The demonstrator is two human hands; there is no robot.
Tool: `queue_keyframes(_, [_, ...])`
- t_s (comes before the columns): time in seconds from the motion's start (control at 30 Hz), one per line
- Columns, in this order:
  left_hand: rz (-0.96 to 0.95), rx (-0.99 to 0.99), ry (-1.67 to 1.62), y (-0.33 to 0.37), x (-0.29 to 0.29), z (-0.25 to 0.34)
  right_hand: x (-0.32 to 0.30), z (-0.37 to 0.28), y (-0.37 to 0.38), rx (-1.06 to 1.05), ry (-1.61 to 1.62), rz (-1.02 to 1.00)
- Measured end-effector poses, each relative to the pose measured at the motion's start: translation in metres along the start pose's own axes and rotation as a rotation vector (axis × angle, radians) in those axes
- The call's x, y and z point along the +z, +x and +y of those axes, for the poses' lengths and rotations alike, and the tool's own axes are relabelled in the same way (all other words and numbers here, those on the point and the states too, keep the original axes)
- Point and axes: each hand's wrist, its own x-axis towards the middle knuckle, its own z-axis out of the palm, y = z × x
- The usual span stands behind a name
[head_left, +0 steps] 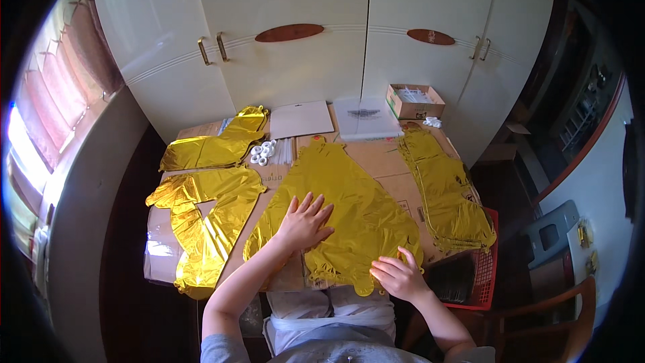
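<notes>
A large flat gold foil balloon, uninflated, is spread out in front of me on the cardboard-covered table. My left hand lies on its left-middle part with the fingers spread, holding nothing. At the balloon's lower right edge is my right hand, its fingers slightly bent and apart, resting on or just over the foil. Another gold foil balloon lies to the left, with a further folded gold foil balloon behind it. On the right side a long gold foil balloon reaches the table's edge.
White ribbon rolls and thin white sticks lie at the back. Behind them are a grey-beige flat sheet, a clear plastic bag and an open cardboard box. A red basket and wooden chair stand right.
</notes>
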Motion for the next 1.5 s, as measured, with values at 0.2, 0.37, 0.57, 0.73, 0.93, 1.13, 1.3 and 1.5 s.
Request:
queue_keyframes(0.2, [-0.050,-0.052,0.016,-0.002,-0.001,0.009,-0.002,0.002,0.001,0.022,0.042,-0.026])
queue_keyframes(0.37, [-0.033,-0.059,0.026,-0.010,0.002,0.007,-0.009,0.000,0.006,0.034,0.106,-0.059])
queue_keyframes(0.57, [-0.032,-0.045,0.014,-0.011,0.003,0.004,-0.021,0.018,0.027,0.122,0.155,-0.119])
queue_keyframes(0.73, [-0.056,-0.078,-0.011,-0.014,-0.001,0.004,-0.002,0.070,0.065,0.200,0.082,-0.140])
queue_keyframes(0.93, [-0.054,-0.066,-0.008,-0.012,0.000,0.003,0.035,0.106,0.095,0.200,0.150,-0.158])
queue_keyframes(1.13, [-0.075,-0.065,-0.015,-0.011,-0.001,0.003,0.053,0.136,0.118,0.425,0.074,-0.304])
queue_keyframes(1.3, [-0.089,-0.071,-0.024,-0.012,-0.001,0.001,0.044,0.141,0.148,0.463,0.070,-0.505])
queue_keyframes(1.5, [-0.089,-0.077,-0.024,-0.012,-0.003,0.001,0.052,0.152,0.167,0.588,0.125,-0.629])
